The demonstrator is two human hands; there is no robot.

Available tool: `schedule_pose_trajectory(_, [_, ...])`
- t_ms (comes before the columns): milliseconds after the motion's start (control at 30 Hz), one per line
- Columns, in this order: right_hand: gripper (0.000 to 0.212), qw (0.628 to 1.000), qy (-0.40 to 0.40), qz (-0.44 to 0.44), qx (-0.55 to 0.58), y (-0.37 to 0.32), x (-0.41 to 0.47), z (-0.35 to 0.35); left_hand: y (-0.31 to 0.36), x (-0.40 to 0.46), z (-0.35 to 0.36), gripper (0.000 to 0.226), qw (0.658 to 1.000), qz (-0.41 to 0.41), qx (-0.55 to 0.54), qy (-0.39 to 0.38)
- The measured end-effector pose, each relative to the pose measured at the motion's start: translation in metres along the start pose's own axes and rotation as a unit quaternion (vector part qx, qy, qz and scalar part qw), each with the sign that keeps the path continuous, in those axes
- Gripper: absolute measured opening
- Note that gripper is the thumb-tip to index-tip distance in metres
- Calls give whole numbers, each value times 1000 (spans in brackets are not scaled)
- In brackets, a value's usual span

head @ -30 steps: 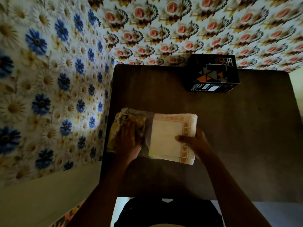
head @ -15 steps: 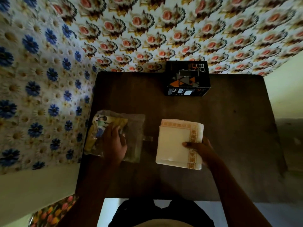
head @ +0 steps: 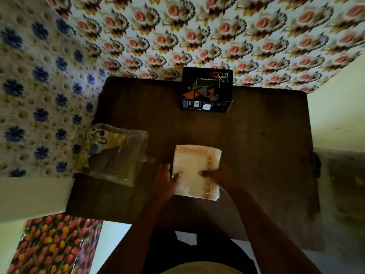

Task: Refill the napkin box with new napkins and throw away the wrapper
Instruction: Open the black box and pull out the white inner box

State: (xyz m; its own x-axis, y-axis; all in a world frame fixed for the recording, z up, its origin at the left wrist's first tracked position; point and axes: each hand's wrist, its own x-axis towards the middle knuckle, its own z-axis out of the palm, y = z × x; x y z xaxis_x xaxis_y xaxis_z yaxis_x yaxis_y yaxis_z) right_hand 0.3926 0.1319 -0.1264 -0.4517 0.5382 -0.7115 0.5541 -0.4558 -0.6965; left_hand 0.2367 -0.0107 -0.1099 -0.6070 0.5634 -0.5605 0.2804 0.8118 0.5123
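head cam | worn on head | looks steeply down, forward over table (head: 256, 155) | close above hands | single view

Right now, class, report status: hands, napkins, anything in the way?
Both hands, left and right, on napkins. Wrapper lies empty, left. Box unobstructed.

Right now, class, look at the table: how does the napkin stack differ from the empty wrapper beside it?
1. The napkin stack is flat and squared; the wrapper is crumpled.
2. The napkin stack is opaque cream with an orange border; the wrapper is see-through plastic with a printed picture.
3. The left hand and right hand hold the napkin stack; the wrapper lies untouched.
Both rest on the dark table.
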Motion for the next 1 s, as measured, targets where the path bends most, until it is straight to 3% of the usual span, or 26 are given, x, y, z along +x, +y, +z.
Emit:
schedule_pose_trajectory(133, [68, 992, 73, -27, -101, -7, -4, 12, 1, 1, 0, 55, 999, -11, 20, 23])
schedule_pose_trajectory(433, [82, 952, 180, -57, -242, -8, -10, 10, -10, -2, -9, 57, 997, 66, 17, 49])
schedule_pose_trajectory(700, [71, 930, 243, -150, -233, -53, 12, -5, 22, 31, -27, 43, 975, 188, -28, 117])
schedule_pose_trajectory(833, [54, 907, 261, -177, -279, -94, 42, -23, 65, 72, -47, 47, 968, 200, -59, 140])
schedule_pose_trajectory(1000, [53, 924, 303, -166, -166, -141, 78, -47, 113, 127, -69, 67, 974, 176, -81, 115])
